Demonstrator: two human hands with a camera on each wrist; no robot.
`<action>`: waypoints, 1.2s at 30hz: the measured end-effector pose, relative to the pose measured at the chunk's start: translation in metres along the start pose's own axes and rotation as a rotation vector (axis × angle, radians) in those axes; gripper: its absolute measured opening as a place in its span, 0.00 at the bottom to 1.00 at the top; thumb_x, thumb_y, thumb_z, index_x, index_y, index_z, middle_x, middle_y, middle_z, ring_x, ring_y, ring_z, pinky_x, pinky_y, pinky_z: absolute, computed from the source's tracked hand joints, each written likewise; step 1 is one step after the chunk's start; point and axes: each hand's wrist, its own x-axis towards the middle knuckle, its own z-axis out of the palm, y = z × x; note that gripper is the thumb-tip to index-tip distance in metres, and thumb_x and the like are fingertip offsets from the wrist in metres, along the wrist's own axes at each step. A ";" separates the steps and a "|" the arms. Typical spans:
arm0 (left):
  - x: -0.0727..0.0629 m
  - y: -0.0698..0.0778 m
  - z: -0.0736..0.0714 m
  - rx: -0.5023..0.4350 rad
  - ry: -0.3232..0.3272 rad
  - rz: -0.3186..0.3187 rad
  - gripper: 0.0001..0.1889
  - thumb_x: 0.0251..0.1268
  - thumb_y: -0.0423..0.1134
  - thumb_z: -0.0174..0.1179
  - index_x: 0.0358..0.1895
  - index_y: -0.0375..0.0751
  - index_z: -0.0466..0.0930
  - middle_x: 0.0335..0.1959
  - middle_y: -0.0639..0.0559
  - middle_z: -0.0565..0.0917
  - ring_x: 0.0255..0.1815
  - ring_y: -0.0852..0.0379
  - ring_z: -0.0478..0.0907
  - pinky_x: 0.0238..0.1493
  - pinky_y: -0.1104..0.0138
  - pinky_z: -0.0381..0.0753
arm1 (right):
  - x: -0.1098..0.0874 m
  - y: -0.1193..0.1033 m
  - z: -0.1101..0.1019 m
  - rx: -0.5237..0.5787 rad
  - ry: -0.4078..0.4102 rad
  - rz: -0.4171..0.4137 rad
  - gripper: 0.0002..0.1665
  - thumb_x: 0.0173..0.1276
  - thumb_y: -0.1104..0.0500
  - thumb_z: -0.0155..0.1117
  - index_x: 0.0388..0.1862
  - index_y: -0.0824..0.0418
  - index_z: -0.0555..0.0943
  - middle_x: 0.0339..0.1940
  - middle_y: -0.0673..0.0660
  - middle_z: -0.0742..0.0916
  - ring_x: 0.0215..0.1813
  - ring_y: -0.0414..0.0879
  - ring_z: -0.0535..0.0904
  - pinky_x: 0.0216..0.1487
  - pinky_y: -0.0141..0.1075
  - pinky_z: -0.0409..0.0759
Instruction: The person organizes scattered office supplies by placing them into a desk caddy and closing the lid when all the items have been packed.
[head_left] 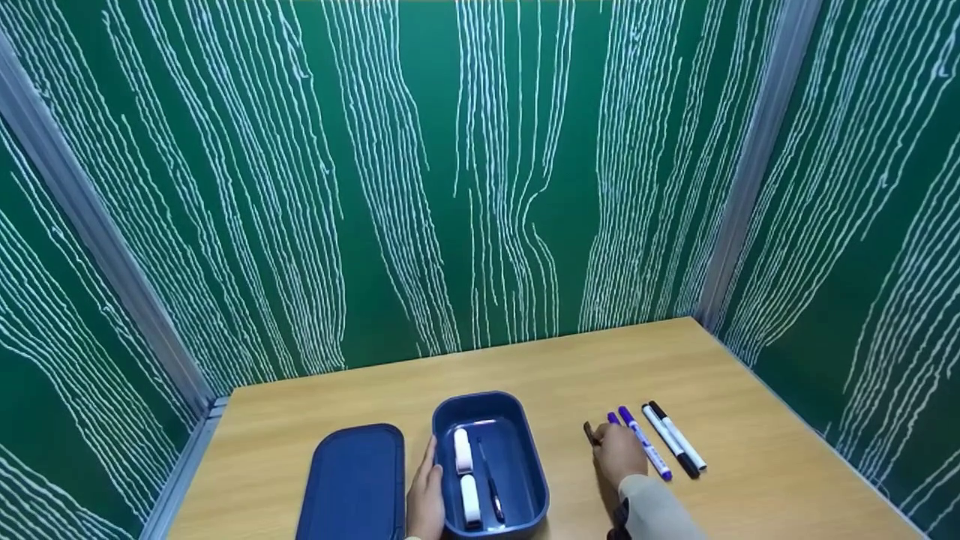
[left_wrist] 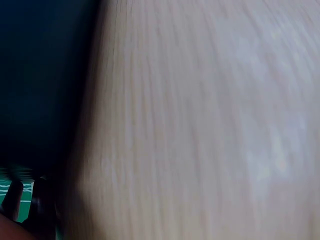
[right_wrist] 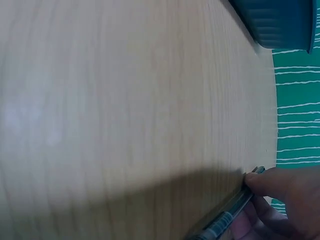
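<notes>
A blue rectangular box (head_left: 534,469) stands uncovered on the table. Against its left wall lies my left hand (head_left: 426,499), with straight fingers. Inside the box are two white oblong objects (head_left: 470,499), one behind the other, and beside them a slim dark pen (head_left: 492,484). To the right of the box, my right hand (head_left: 621,454) pinches another dark pen (right_wrist: 222,220) between thumb and fingers, close over the table. Purple-capped white markers (head_left: 646,444) lie right beside that hand, one partly hidden by it.
The matching blue lid (head_left: 352,480) lies flat on the table left of the box. Farther right are two white markers with black caps (head_left: 670,441), side by side. Green panels with white wavy lines (head_left: 390,187) enclose the wooden table (head_left: 555,375).
</notes>
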 end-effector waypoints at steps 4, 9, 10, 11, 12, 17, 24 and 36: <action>0.002 0.002 -0.001 0.014 -0.020 0.000 0.26 0.78 0.37 0.40 0.76 0.53 0.60 0.76 0.44 0.62 0.77 0.38 0.55 0.71 0.39 0.56 | 0.000 -0.001 -0.001 0.017 0.004 0.000 0.09 0.55 0.72 0.69 0.37 0.67 0.87 0.34 0.63 0.89 0.37 0.58 0.86 0.38 0.49 0.84; 0.004 -0.001 0.000 0.018 -0.021 0.003 0.26 0.78 0.37 0.39 0.77 0.52 0.60 0.77 0.43 0.61 0.77 0.37 0.55 0.72 0.39 0.56 | -0.001 -0.001 0.000 0.031 0.017 -0.002 0.10 0.56 0.72 0.69 0.39 0.67 0.87 0.36 0.63 0.89 0.39 0.59 0.86 0.39 0.49 0.84; 0.004 -0.001 0.000 0.017 -0.018 0.003 0.26 0.78 0.37 0.39 0.77 0.52 0.60 0.77 0.43 0.61 0.77 0.37 0.55 0.72 0.39 0.56 | 0.000 -0.001 0.000 0.030 0.017 -0.002 0.10 0.56 0.72 0.69 0.39 0.67 0.87 0.36 0.63 0.89 0.39 0.59 0.86 0.39 0.50 0.84; 0.003 -0.002 0.000 0.018 -0.015 0.004 0.26 0.77 0.37 0.40 0.76 0.52 0.60 0.77 0.43 0.61 0.76 0.37 0.55 0.72 0.39 0.56 | 0.000 -0.001 0.000 0.028 0.012 0.001 0.11 0.56 0.72 0.69 0.39 0.68 0.87 0.36 0.64 0.89 0.39 0.59 0.86 0.40 0.50 0.84; 0.003 -0.002 0.001 0.017 -0.015 0.004 0.26 0.77 0.36 0.40 0.76 0.52 0.60 0.76 0.43 0.61 0.76 0.37 0.55 0.72 0.39 0.56 | 0.000 0.000 0.000 0.025 0.003 0.004 0.11 0.56 0.72 0.69 0.39 0.68 0.87 0.37 0.64 0.89 0.39 0.59 0.86 0.40 0.50 0.84; 0.002 -0.004 0.001 0.013 -0.011 -0.003 0.26 0.77 0.36 0.40 0.76 0.51 0.61 0.76 0.42 0.62 0.76 0.37 0.56 0.72 0.40 0.56 | 0.001 0.001 0.000 0.010 -0.040 0.036 0.14 0.55 0.72 0.68 0.42 0.69 0.85 0.39 0.65 0.89 0.39 0.58 0.85 0.41 0.49 0.84; 0.002 0.000 -0.001 0.016 -0.023 -0.005 0.27 0.77 0.37 0.39 0.77 0.52 0.60 0.76 0.42 0.61 0.76 0.36 0.55 0.71 0.39 0.56 | 0.003 -0.002 -0.001 0.004 -0.050 0.022 0.14 0.55 0.71 0.69 0.42 0.68 0.85 0.38 0.63 0.89 0.38 0.56 0.85 0.40 0.48 0.84; 0.002 -0.002 0.000 0.018 0.021 -0.010 0.26 0.76 0.36 0.42 0.75 0.52 0.64 0.74 0.40 0.65 0.74 0.35 0.59 0.68 0.39 0.61 | 0.001 0.002 0.002 0.024 -0.012 0.010 0.12 0.52 0.71 0.71 0.38 0.67 0.85 0.27 0.57 0.88 0.28 0.46 0.83 0.30 0.42 0.82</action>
